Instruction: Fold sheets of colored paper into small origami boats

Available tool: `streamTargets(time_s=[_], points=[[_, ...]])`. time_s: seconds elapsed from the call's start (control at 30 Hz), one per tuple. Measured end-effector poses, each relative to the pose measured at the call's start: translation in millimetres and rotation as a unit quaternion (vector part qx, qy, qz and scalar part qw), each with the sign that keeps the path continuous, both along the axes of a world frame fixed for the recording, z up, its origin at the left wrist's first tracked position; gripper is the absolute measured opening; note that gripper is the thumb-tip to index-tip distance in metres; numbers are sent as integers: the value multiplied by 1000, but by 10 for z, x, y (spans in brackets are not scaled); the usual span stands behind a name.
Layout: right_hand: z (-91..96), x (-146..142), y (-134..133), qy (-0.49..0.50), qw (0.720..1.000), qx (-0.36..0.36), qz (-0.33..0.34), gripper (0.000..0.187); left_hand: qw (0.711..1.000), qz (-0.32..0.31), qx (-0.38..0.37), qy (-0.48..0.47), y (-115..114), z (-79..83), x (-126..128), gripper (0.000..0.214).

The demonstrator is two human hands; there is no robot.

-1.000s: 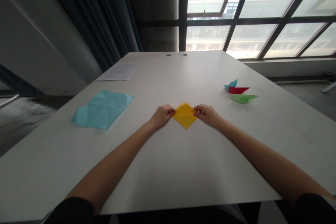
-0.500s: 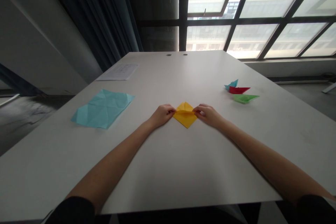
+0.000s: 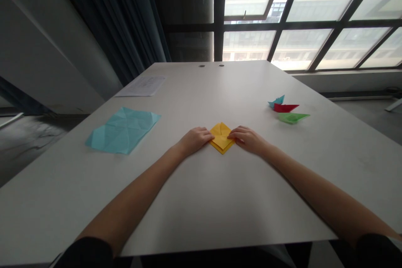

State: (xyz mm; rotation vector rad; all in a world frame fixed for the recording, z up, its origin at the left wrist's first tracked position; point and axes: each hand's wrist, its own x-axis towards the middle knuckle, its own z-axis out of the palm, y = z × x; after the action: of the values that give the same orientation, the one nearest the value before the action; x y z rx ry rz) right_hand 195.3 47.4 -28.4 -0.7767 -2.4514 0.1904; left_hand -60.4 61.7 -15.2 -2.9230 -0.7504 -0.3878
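A small yellow folded paper [image 3: 221, 137] lies flat on the white table [image 3: 220, 205] in front of me. My left hand [image 3: 195, 139] rests on its left corner, fingers curled together and pressing down on the paper. From the other side my right hand [image 3: 248, 139] covers the right corner in the same way, fingertips on the yellow flap. The two hands sit close together with only the middle of the paper showing between them.
A creased light blue sheet [image 3: 123, 130] lies at the left. A white printed sheet [image 3: 142, 86] is farther back left. Three folded paper shapes, blue [image 3: 277, 101], red [image 3: 285, 107] and green [image 3: 292, 117], sit at the right. Windows stand behind the table.
Both hands have moved inward, bringing the yellow paper's side corners toward the middle. The paper now looks narrower and flat, with my fingers pressing on it instead of pinching its corners.
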Motion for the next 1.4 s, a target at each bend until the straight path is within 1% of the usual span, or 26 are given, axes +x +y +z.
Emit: streamTargets(time_s=[0.07, 0.13, 0.27, 0.43, 0.5, 0.6, 0.67, 0.77, 0.83, 0.93, 1.1, 1.23, 1.4], points=[[6, 5, -5, -6, 1000, -3, -1, 27, 999, -3, 21, 38, -13, 24, 4, 19], [14, 5, -10, -10, 1000, -8, -2, 28, 998, -2, 22, 53, -26, 44, 6, 18], [31, -6, -22, -5, 1000, -20, 7, 33, 999, 7, 3, 50, -44, 66, 7, 17], [33, -15, -45, -9, 999, -35, 18, 38, 998, 17, 0, 58, -53, 58, 4, 17], [38, -21, -60, -8, 999, -34, 21, 34, 998, 20, -4, 54, -69, 61, 4, 18], [57, -40, -82, -19, 999, -23, 17, 23, 999, 26, -9, 45, -115, 90, 15, 19], [70, -53, -91, -34, 999, -10, 8, 20, 999, 29, -7, 41, -147, 118, 34, 25], [68, -66, -92, -44, 999, 9, -12, 19, 999, 34, 1, 32, -177, 140, 80, 36], [52, -73, -89, -40, 999, 23, -25, 20, 999, 30, -2, 24, -184, 124, 112, 34], [28, -81, -87, -34, 998, 37, -34, 22, 999, 16, -26, 7, -185, 64, 149, 30], [13, -89, -93, -35, 999, 20, -20, 24, 997, 22, -63, -35, -190, -24, 172, 30], [13, -92, -96, -37, 999, 22, -15, 23, 996, 28, -68, -44, -206, -32, 184, 29], [37, -95, -98, -66, 997, 31, -11, 23, 997, 29, -63, -40, -231, -11, 202, 28]])
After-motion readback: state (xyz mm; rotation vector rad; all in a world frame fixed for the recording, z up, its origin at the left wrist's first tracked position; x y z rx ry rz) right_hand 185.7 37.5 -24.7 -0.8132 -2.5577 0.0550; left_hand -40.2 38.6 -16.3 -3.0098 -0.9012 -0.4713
